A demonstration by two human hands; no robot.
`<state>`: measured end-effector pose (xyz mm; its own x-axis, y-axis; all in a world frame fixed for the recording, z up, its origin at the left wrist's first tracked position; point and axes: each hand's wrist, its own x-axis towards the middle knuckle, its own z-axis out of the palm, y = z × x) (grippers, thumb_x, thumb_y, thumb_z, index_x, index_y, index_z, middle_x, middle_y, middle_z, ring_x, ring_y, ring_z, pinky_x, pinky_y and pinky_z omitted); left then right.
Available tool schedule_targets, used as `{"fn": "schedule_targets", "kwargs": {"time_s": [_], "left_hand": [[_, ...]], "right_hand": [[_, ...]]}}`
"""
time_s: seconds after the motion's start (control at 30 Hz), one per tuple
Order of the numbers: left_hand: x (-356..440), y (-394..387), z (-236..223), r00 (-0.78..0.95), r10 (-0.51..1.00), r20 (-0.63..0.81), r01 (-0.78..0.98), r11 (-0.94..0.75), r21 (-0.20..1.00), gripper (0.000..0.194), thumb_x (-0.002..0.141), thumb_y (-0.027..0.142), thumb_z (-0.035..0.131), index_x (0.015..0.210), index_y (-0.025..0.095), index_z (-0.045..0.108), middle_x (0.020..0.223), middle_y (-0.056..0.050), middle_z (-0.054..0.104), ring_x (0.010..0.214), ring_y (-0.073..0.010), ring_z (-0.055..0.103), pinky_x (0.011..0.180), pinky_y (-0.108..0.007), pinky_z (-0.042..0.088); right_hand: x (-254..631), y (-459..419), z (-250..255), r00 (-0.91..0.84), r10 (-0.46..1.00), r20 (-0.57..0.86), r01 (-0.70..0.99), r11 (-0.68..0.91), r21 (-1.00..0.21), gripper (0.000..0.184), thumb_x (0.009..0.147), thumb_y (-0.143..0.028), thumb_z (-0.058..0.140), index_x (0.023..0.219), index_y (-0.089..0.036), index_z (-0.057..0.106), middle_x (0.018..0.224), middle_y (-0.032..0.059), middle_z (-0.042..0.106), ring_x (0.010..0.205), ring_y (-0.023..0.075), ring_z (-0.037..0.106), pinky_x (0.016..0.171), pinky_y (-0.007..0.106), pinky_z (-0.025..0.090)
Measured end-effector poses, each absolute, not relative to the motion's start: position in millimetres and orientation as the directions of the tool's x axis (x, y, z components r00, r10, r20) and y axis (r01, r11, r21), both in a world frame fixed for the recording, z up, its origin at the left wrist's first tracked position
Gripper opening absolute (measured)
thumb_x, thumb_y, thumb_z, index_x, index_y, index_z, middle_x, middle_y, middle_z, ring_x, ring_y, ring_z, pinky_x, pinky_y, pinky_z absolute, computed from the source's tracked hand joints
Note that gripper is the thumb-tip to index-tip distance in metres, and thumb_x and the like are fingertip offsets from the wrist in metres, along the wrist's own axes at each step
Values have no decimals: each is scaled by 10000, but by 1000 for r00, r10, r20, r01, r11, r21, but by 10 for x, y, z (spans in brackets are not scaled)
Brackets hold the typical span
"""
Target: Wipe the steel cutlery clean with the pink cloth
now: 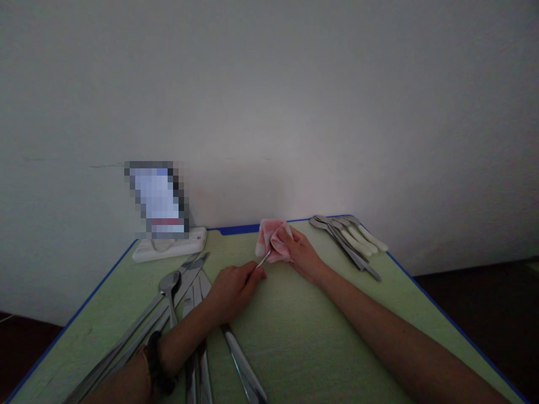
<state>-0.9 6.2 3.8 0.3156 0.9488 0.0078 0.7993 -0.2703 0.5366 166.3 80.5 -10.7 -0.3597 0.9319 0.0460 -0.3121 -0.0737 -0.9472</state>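
My left hand [234,290] is closed round the handle of a thin metal utensil [264,260]. The utensil's far end runs into a pink and white cloth [268,234], so its kind stays hidden. Pinched in my right hand [304,253], the cloth is folded about that end. Both hands are close together above the middle of the table. Beneath and beside my left forearm lies a spread of metal cutlery with spoons [169,282] and long flat handles [246,370], partly covered by the arm.
On the right lies a group of cutlery [343,238], some with cream handles [357,240]. A blurred-out phone-like screen [158,196] stands by a white power strip or base [170,247] at the back left. The green table [303,336] has blue edges and meets a wall [269,112].
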Motion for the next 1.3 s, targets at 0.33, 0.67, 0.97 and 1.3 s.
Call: {"fn": "schedule_targets", "kwargs": {"time_s": [0.33,0.67,0.97,1.3], "left_hand": [[-11,60,47,309,951,0,815,-264,516,412,924,368,250,835,184,608,623,-18,611,609,-175,592,612,-254,362],[-14,73,25,262,964,46,780,-240,578,364,909,362,288,841,189,601,585,-5,583,561,-173,556,573,-249,344],[-23,103,-22,127,989,71,672,-139,728,371,910,408,293,903,186,590,493,52,434,494,-156,482,511,-240,307],[-13,137,-79,-16,998,64,470,-49,881,321,897,449,328,797,199,501,496,81,364,444,-107,372,439,-213,273]], "right_hand": [[1671,798,-119,-274,956,109,-38,102,-994,309,770,-486,577,753,-177,575,699,0,555,627,132,502,550,246,456],[1700,772,-52,-472,881,28,-294,-128,-947,378,650,-364,735,955,-217,567,774,-12,604,681,144,570,625,292,508],[1660,852,-47,-327,945,-26,-538,-208,-817,446,735,-627,516,928,-225,532,829,14,648,680,170,605,501,255,450],[1622,815,-122,-291,956,-33,-446,-166,-879,331,652,-363,701,911,-194,584,857,15,672,756,160,612,682,282,487]]}}
